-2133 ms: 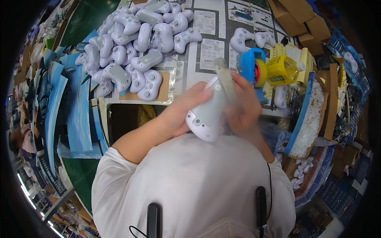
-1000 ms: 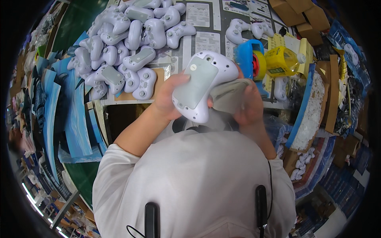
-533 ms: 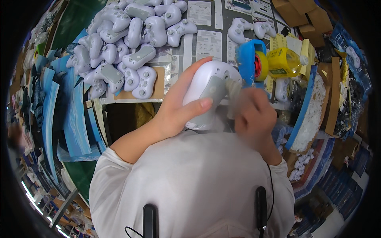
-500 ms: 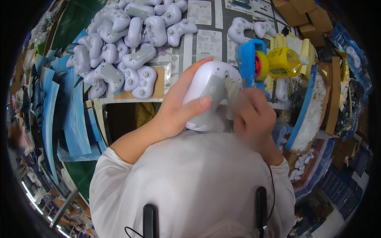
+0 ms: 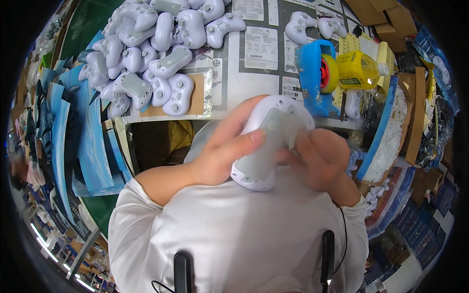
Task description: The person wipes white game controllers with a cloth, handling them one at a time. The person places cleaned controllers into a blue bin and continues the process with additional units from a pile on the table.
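Note:
My left hand (image 5: 220,151) is closed round a white game controller (image 5: 256,171), held close to my chest. Its grey back panel faces up, with my thumb pressed on the panel. Over the controller's right side is my right hand (image 5: 322,156), smeared by motion, its fingers pinched on a pale, cloth-like piece (image 5: 292,129). That piece lies against the controller's back and is too blurred to make out fully. A large heap of white game controllers (image 5: 168,63) covers the table's left side, some face up, some back up.
A blue tape dispenser (image 5: 310,73) stands right of centre, next to a yellow bottle (image 5: 359,71) lying tilted. Two controllers (image 5: 300,27) sit behind it. Printed sheets (image 5: 261,49) cover the tabletop. Blue cardboard (image 5: 93,132) flanks the left, brown cartons (image 5: 386,24) the far right.
The controller and both my hands have come nearer to my chest and slightly right. The controller has turned a little, and the pale piece has shifted across its back.

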The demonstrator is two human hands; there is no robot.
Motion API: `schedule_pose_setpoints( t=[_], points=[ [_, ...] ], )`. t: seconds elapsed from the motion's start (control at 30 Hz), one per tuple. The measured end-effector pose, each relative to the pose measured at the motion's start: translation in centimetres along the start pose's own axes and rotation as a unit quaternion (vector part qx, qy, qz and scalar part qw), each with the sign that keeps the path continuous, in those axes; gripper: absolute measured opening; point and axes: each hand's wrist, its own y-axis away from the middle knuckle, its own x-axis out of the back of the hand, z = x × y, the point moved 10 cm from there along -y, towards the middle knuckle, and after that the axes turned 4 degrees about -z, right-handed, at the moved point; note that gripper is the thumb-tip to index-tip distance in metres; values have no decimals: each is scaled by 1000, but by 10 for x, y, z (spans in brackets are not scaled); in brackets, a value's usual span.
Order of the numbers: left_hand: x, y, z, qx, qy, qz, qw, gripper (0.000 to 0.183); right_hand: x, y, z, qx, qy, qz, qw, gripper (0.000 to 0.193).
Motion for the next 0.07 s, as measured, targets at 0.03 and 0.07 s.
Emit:
schedule_pose_setpoints(
  t=[0.03, 0.07],
  points=[
    [0, -1, -3, 5, 11, -7, 1000, 56, -6, 10, 2, 1, -27, -4, 1000, 29],
    [-2, -1, -3, 9, 24, -17, 1000, 58, -6, 11, 3, -1, -26, -5, 1000, 29]
  ],
)
